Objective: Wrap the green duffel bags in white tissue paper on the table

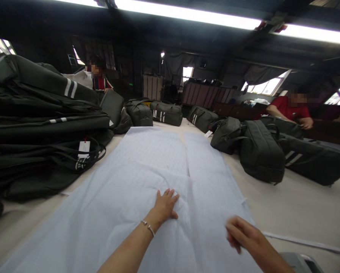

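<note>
L hand (165, 206) palm down on the pale sheet (147, 170), fingers spread apart, nothing gripped; bracelet (148, 228) on that wrist. R hand (240, 233) to the right of it, over the sheet's right part, fingers curled in; motion blur, can't tell if fully closed, holding smth or touching. Sheet lies under/around L hand, runs fwd from it, wrinkled near the fingers, w/ a lengthwise fold or seam just right of them. Obstacles: big heap of dark bags (44, 125) left of L hand, close to sheet's left side, white tag (84, 148) on one. Row of dark bags (166, 113) past sheet's far end; more dark bags (262, 151) fwd-right of R hand, white stripes on some. Grey object (299, 261) right of R wrist, cut off by frame, can't ID. Surface: light-covered table (295, 201), pale strip (309, 242) right of R hand. Room: dim, tube lights (192, 14) overhead, windows beyond. Person in red (290, 108) fwd-right by bags, another person (100, 81) fwd-left behind heap.
</note>
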`<action>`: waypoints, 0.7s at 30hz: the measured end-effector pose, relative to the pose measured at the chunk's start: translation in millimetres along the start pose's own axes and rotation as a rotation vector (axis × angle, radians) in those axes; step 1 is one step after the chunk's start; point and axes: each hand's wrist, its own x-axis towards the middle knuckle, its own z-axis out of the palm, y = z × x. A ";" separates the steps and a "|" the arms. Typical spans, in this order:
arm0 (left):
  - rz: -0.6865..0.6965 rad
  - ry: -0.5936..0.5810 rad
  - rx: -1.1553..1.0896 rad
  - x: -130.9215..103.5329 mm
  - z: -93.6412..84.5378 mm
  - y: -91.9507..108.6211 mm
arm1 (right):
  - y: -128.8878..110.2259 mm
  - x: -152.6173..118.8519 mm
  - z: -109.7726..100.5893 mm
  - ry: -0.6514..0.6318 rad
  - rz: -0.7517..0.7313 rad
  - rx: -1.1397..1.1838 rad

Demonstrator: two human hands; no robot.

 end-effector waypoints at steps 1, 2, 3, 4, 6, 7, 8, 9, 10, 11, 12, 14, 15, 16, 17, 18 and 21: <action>-0.001 0.005 0.003 0.0 0.4 0.1 | -14.7 35.8 14.0 -0.084 0.011 0.144; -0.002 0.010 0.006 0.2 0.9 0.2 | -28.4 70.7 27.5 -0.134 0.023 0.197; -0.003 0.016 0.009 0.4 1.5 0.3 | -39.6 103.4 39.9 -0.177 0.045 0.176; -0.004 0.021 0.010 0.8 2.3 0.3 | -47.4 133.0 51.0 -0.192 0.057 0.165; -0.005 0.025 0.006 1.9 4.2 0.1 | -51.0 181.2 68.2 -0.208 0.098 0.102; -0.005 0.024 0.001 2.6 5.1 -0.1 | -47.4 199.5 74.4 -0.213 0.121 0.068; -0.005 0.020 -0.006 3.3 6.0 -0.3 | -41.5 214.2 79.1 -0.222 0.145 0.029; -0.005 0.014 -0.014 4.0 6.8 -0.5 | -34.2 225.5 82.6 -0.234 0.166 -0.013; -0.008 0.007 -0.021 4.6 7.4 -0.6 | -26.7 234.1 85.3 -0.247 0.182 -0.052; -0.011 -0.001 -0.028 5.2 7.7 -0.5 | -19.8 240.3 87.4 -0.261 0.193 -0.088; -0.014 -0.008 -0.035 5.7 7.7 -0.3 | -14.2 244.7 89.1 -0.272 0.201 -0.118; -0.016 -0.019 -0.044 6.4 7.1 0.6 | -7.4 250.0 91.7 -0.287 0.215 -0.161; -0.015 -0.025 -0.049 6.6 6.5 1.1 | -6.1 251.7 92.7 -0.292 0.222 -0.178; -0.013 -0.031 -0.053 6.7 5.8 1.6 | -5.8 253.2 93.2 -0.299 0.228 -0.194; -0.013 -0.038 -0.056 6.6 5.1 2.0 | -6.0 254.7 93.2 -0.304 0.233 -0.214; -0.017 -0.046 -0.056 6.2 4.4 2.2 | -6.3 256.1 92.6 -0.306 0.237 -0.239; -0.012 -0.035 -0.060 4.2 2.2 2.0 | -6.6 259.5 86.6 -0.275 0.258 -0.355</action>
